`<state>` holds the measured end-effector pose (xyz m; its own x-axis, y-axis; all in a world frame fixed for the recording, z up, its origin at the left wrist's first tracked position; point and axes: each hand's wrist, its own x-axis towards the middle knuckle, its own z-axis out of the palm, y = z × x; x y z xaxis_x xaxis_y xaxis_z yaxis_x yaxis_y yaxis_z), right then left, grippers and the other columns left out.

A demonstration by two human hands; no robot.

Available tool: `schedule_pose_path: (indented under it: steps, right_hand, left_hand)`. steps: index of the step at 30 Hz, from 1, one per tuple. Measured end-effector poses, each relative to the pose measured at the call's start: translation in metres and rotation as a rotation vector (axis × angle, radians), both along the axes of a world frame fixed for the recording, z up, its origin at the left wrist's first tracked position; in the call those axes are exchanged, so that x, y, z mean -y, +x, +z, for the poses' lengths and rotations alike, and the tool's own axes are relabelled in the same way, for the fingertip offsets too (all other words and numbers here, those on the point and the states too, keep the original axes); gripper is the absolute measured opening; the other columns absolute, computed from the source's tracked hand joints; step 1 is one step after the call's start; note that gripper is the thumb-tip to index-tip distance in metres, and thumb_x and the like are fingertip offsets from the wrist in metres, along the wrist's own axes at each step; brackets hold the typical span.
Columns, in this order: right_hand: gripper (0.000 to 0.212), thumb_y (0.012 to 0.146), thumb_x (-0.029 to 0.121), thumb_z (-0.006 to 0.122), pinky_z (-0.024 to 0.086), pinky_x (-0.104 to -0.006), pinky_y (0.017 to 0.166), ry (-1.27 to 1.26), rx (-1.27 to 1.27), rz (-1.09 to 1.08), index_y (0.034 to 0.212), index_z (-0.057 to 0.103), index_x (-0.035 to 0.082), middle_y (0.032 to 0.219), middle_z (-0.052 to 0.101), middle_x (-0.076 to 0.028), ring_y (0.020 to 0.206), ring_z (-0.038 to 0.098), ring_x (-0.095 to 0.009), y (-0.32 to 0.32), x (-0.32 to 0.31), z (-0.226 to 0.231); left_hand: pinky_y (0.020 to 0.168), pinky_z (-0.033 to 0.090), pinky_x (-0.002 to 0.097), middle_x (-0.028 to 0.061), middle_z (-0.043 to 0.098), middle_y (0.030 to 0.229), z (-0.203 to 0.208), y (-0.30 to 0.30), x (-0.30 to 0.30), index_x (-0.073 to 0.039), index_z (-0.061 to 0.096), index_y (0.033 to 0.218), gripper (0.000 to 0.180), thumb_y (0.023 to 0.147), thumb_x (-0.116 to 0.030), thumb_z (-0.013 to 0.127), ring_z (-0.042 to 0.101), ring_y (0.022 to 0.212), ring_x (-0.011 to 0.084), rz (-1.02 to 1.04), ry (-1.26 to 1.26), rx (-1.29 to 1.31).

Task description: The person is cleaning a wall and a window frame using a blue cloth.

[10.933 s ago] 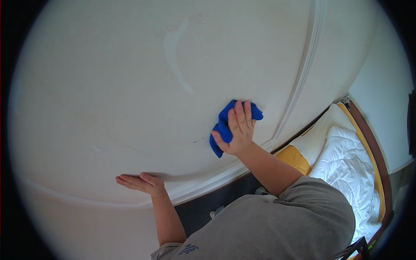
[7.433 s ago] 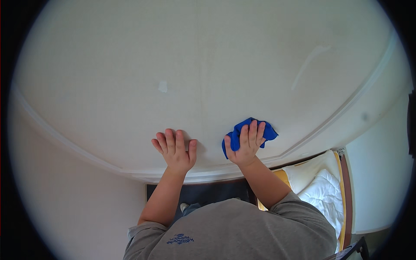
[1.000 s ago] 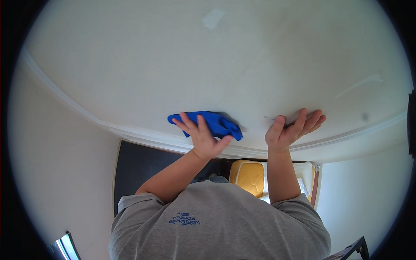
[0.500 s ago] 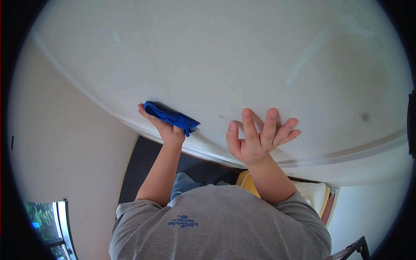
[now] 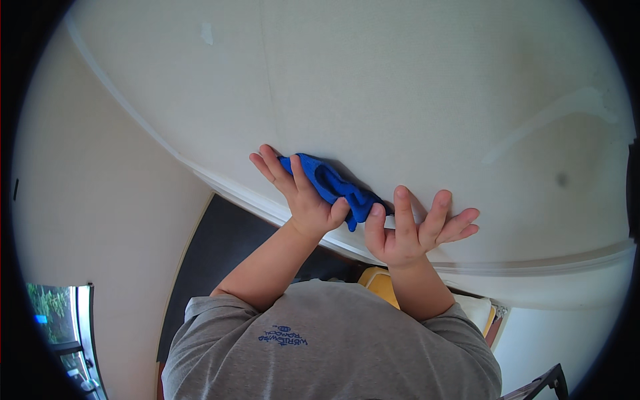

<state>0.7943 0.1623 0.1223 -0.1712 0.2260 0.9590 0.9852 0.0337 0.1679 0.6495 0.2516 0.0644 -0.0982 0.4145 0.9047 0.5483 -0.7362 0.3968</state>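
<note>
My left hand (image 5: 310, 203) presses a bunched blue cloth (image 5: 353, 199) against a broad pale panel (image 5: 400, 80). Its thumb lies over the cloth, and the other fingers reach out along the cloth's far left side. Just right of the cloth, my right hand (image 5: 407, 233) is spread open with bare fingers, its fingertips at or close to the panel. The right thumb comes close to the cloth's right end; whether they touch I cannot tell.
White trim (image 5: 233, 200) runs along the panel's near edge. Lighter patches (image 5: 547, 120) and a dark spot (image 5: 562, 179) mark the panel. A window (image 5: 57, 320) is at lower left, a dark panel (image 5: 213, 247) behind my left arm, and something yellow (image 5: 380, 285) near my right arm.
My left hand and the cloth have moved right, up close to my right hand. My right hand has shifted slightly right and nearer, its fingers still spread.
</note>
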Motion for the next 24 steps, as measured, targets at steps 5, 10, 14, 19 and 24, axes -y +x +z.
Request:
schedule_pose_path:
  steps: [5,10,14,19,24]
  right_hand:
    - [0.043,0.083,0.03,0.059,-0.007,-0.0602,0.118,0.044,0.037,-0.027,0.124,0.068,0.022,0.158,0.035,-0.012,0.15,0.009,-0.046,0.002,-0.003,-0.003]
    - [0.043,0.083,0.029,0.059,-0.004,-0.0595,0.119,0.068,0.014,-0.035,0.124,0.066,0.022,0.157,0.036,-0.014,0.15,0.01,-0.045,0.001,-0.006,0.0]
    - [0.046,0.088,0.03,0.055,-0.001,-0.0587,0.119,0.039,0.029,-0.101,0.133,0.057,0.02,0.157,0.033,-0.018,0.15,0.011,-0.046,0.005,-0.002,0.006]
    - [0.05,0.094,0.033,0.053,0.001,-0.0596,0.118,0.028,0.043,-0.146,0.14,0.047,0.016,0.159,0.026,-0.02,0.15,0.007,-0.046,-0.004,-0.01,0.0]
    - [0.056,0.095,0.037,0.053,0.001,-0.0615,0.117,-0.009,-0.034,-0.158,0.145,0.042,0.015,0.161,0.018,-0.022,0.15,0.002,-0.045,-0.051,-0.036,0.0]
  left_hand:
    - [0.116,-0.001,0.062,0.0313,-0.002,0.16,-0.008,-0.05,-0.038,-0.002,0.018,0.155,0.106,0.086,-0.079,0.04,-0.008,0.148,0.0486,-0.041,-0.068,0.171]
    - [0.117,0.008,0.0558,0.0312,-0.003,0.158,-0.013,-0.141,-0.079,0.008,0.015,0.152,0.101,0.094,-0.071,0.037,0.006,0.145,0.0481,0.222,-0.202,-0.045]
    - [0.115,0.01,0.0589,0.0364,-0.001,0.156,-0.012,-0.11,-0.063,0.005,0.015,0.153,0.084,0.098,-0.052,0.042,0.008,0.143,0.0514,0.011,-0.277,0.079]
    - [0.111,0.001,0.0676,0.036,-0.001,0.158,-0.016,-0.077,-0.045,-0.004,0.019,0.156,0.081,0.095,-0.05,0.048,-0.003,0.145,0.0556,-0.05,-0.081,-0.063]
    - [0.109,-0.001,0.0734,0.0315,0.012,0.16,-0.038,-0.093,-0.068,-0.022,0.028,0.157,0.084,0.09,-0.069,0.047,0.001,0.145,0.058,0.03,0.169,-0.27]
